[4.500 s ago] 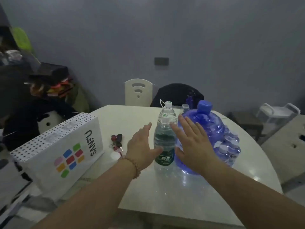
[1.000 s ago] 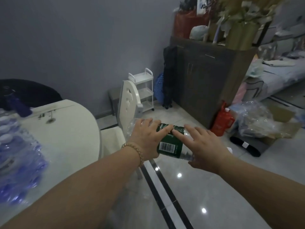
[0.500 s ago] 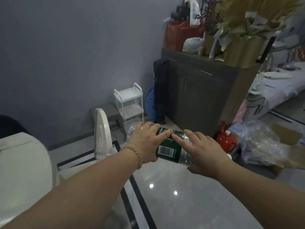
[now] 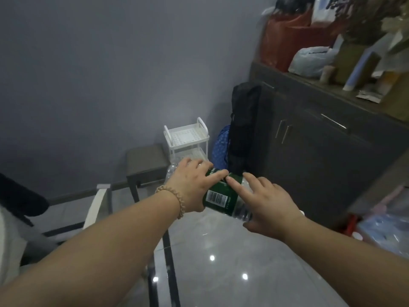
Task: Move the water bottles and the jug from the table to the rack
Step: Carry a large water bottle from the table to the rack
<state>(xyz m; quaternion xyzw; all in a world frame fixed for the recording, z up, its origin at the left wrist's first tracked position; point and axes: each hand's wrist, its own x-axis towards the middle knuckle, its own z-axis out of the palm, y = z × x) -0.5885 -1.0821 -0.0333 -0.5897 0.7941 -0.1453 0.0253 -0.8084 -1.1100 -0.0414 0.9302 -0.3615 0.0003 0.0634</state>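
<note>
Glossy grey tiled floor (image 4: 221, 251), white two-tier plastic rack (image 4: 186, 138) far: left hand (image 4: 192, 187) and right hand (image 4: 269, 202) grip green-labelled clear water bottle (image 4: 221, 196) sideways; upright it before shelving.

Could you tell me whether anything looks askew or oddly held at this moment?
Only the water bottle: it lies nearly sideways between the left hand and right hand, not upright. No spill shows.

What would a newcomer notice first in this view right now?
Centre frame, the left hand and right hand hold a green-labelled water bottle sideways above the glossy floor. Behind them, the white rack stands against the grey wall, between a dark stool and a dark cabinet.
</note>
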